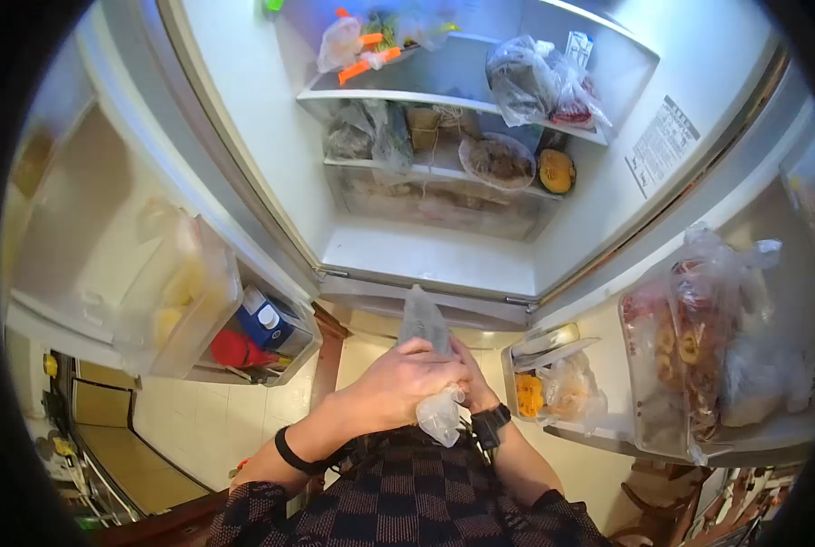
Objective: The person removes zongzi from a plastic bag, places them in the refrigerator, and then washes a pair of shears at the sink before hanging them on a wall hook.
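I stand in front of an open fridge. Both hands are together at chest height, closed around a clear plastic bag (424, 321) whose top sticks up above my fingers and whose bottom (441, 417) hangs below them. My left hand (405, 376) wraps over the front of the bag; a black band sits on that wrist. My right hand (474, 387) is mostly hidden behind the left hand and the bag, with a black watch on its wrist. What is in the bag cannot be made out.
Fridge shelves (444, 100) hold bagged food, carrots, a covered bowl (497, 159) and a pumpkin piece (557, 170). The left door bin (271, 328) has a blue carton and something red. Right door bins (699, 365) hold bagged pastries. Tiled floor lies below.
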`<state>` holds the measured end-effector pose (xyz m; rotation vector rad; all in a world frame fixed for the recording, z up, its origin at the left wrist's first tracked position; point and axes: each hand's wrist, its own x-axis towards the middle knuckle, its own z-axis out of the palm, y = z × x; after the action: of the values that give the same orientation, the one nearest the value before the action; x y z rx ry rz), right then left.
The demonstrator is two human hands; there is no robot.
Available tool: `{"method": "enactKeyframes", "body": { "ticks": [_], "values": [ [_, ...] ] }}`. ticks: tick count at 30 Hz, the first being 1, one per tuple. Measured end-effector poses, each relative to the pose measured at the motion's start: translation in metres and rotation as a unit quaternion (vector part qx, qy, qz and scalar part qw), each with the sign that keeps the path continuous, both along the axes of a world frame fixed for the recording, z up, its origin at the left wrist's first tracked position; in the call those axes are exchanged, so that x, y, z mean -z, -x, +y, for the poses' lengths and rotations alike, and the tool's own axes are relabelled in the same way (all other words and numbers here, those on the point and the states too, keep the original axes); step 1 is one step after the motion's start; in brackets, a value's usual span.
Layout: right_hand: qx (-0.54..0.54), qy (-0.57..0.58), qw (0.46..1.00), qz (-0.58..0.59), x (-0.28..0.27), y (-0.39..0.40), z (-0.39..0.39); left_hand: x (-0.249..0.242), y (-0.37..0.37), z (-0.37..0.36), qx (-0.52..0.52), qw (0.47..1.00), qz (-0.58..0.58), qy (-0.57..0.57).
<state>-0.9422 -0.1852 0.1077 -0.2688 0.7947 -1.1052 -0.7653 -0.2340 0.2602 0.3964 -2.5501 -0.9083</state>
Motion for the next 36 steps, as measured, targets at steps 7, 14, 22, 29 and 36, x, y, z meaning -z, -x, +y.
{"method": "enactKeyframes", "body": {
  "ticks": [7, 14, 22, 29, 36],
  "values": [
    [0.099, 0.011, 0.986, -0.134, 0.047, 0.021, 0.026, -0.038, -0.017, -0.014, -0.272, 0.934, -0.132, 0.19],
    [0.013, 0.045, 0.964, -0.261, 0.075, 0.016, 0.069, -0.024, 0.001, -0.024, -0.35, 0.919, -0.158, 0.083],
    [-0.191, 0.049, 0.96, -0.199, 0.037, -0.008, 0.035, -0.051, -0.011, 0.007, -0.254, 0.967, -0.014, -0.008],
    [-0.117, 0.077, 0.962, -0.234, 0.034, -0.044, 0.024, -0.053, -0.033, 0.008, -0.197, 0.978, 0.051, -0.046],
    [-0.112, 0.297, 0.846, 0.429, -0.008, -0.044, -0.003, -0.065, -0.046, 0.008, -0.3, 0.888, 0.111, -0.33]
  ]
}}
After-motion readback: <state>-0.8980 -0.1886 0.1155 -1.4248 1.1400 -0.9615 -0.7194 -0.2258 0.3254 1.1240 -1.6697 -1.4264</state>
